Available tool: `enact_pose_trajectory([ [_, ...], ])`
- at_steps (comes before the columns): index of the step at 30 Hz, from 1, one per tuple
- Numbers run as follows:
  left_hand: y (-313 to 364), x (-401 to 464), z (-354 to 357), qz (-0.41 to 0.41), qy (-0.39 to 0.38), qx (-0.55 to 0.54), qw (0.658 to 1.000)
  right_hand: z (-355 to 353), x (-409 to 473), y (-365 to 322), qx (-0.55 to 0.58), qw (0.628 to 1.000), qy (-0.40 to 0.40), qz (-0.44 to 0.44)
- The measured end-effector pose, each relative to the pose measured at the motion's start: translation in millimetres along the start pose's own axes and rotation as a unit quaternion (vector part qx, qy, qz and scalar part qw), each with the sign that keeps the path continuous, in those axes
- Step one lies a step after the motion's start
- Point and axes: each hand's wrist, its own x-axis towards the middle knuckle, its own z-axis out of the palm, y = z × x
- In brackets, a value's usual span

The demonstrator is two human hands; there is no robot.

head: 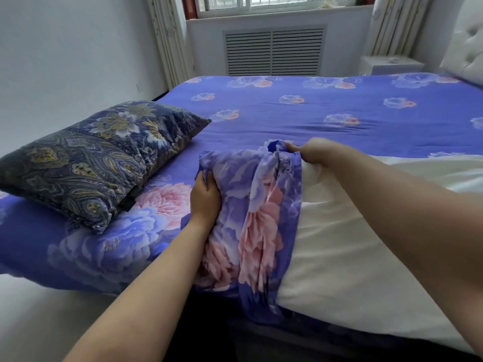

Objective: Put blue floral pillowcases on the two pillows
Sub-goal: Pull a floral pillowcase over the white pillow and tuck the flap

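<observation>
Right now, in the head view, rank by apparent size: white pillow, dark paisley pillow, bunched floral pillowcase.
1. white pillow
2. dark paisley pillow
3. bunched floral pillowcase
The white pillow lies nearer the camera, so its lead is uncertain.

I see a bed (313, 121) with a blue floral sheet filling most of the room. White wall (65, 48) on the left, pale floor (39, 317) below it. Window (274, 2) at the far end, daylight coming in, a slatted vent panel (274, 52) under it. Cream curtains (170, 40) on both sides. White nightstand (392, 65) and tufted headboard (467, 40) far right.
</observation>
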Motion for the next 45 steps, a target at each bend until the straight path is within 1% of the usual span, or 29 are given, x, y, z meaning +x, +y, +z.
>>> enact_pose_trajectory([
  [1,-2,3,0,-0.010,-0.002,-0.001,1.000,2,-1,-6,-0.072,0.997,-0.013,-0.019],
  [2,-4,5,1,-0.020,-0.005,-0.002,1.000,5,2,-9,-0.086,0.996,0.007,-0.029],
  [3,-5,8,1,-0.027,-0.009,-0.003,1.000,8,7,-7,-0.060,0.997,0.042,-0.033],
  [5,-2,10,3,-0.031,-0.013,-0.003,0.999,12,10,3,0.124,0.983,0.135,-0.027],
  [6,0,11,2,-0.033,-0.013,0.000,0.999,15,15,12,0.244,0.951,0.187,-0.004],
  [7,2,13,1,-0.035,-0.013,0.006,0.999,13,18,21,0.353,0.909,0.220,0.033],
  [10,4,18,-1,-0.047,-0.019,0.031,0.998,4,26,49,0.567,0.785,0.207,0.141],
  [12,2,23,-3,-0.051,-0.029,0.054,0.997,-6,31,68,0.675,0.692,0.201,0.161],
  [13,0,27,-5,-0.054,-0.030,0.072,0.995,-12,35,78,0.703,0.660,0.210,0.164],
  [14,-3,31,-8,-0.060,-0.029,0.091,0.994,-17,37,88,0.705,0.650,0.226,0.169],
  [17,-1,41,-14,-0.060,-0.037,0.134,0.988,-32,34,132,0.606,0.712,0.293,0.199],
  [20,11,45,-7,-0.061,-0.056,0.151,0.985,-34,15,151,0.405,0.821,0.337,0.222],
  [21,12,46,-4,-0.067,-0.061,0.153,0.984,-33,8,151,0.368,0.840,0.342,0.204],
  [22,12,46,-3,-0.079,-0.067,0.146,0.984,-29,5,149,0.354,0.847,0.348,0.191],
  [24,8,45,2,-0.118,-0.088,0.122,0.982,-22,1,144,0.387,0.830,0.359,0.182],
  [25,8,43,4,-0.141,-0.104,0.114,0.978,-17,3,143,0.444,0.807,0.344,0.181],
  [26,9,40,7,-0.163,-0.124,0.109,0.973,-11,5,139,0.514,0.779,0.313,0.175],
  [29,7,33,13,-0.190,-0.166,0.106,0.962,9,-12,109,0.694,0.688,0.157,0.145],
  [30,6,30,11,-0.191,-0.181,0.134,0.955,16,-21,92,0.723,0.668,0.114,0.137],
  [32,2,25,4,-0.185,-0.215,0.199,0.938,34,-40,70,0.742,0.657,0.052,0.124],
  [34,-7,25,-8,-0.200,-0.252,0.222,0.921,53,-60,51,0.738,0.666,0.020,0.110],
  [35,-10,24,-15,-0.228,-0.272,0.226,0.907,62,-68,43,0.727,0.679,0.010,0.102],
  [36,-13,21,-22,-0.262,-0.296,0.235,0.888,70,-76,37,0.712,0.697,-0.002,0.088],
  [38,-11,14,-37,-0.325,-0.356,0.257,0.838,84,-83,30,0.661,0.749,0.012,0.043],
  [39,-11,14,-42,-0.337,-0.380,0.256,0.823,89,-83,29,0.638,0.769,0.027,0.022],
  [40,-10,12,-45,-0.333,-0.396,0.242,0.821,94,-85,29,0.627,0.778,0.038,0.013],
  [41,-10,14,-47,-0.318,-0.407,0.209,0.830,97,-86,30,0.623,0.781,0.041,0.008],
  [43,-5,11,-52,-0.268,-0.430,0.100,0.856,101,-89,27,0.629,0.777,0.035,-0.006],
  [45,0,8,-58,-0.240,-0.450,-0.027,0.860,105,-91,24,0.641,0.767,0.004,-0.021],
])
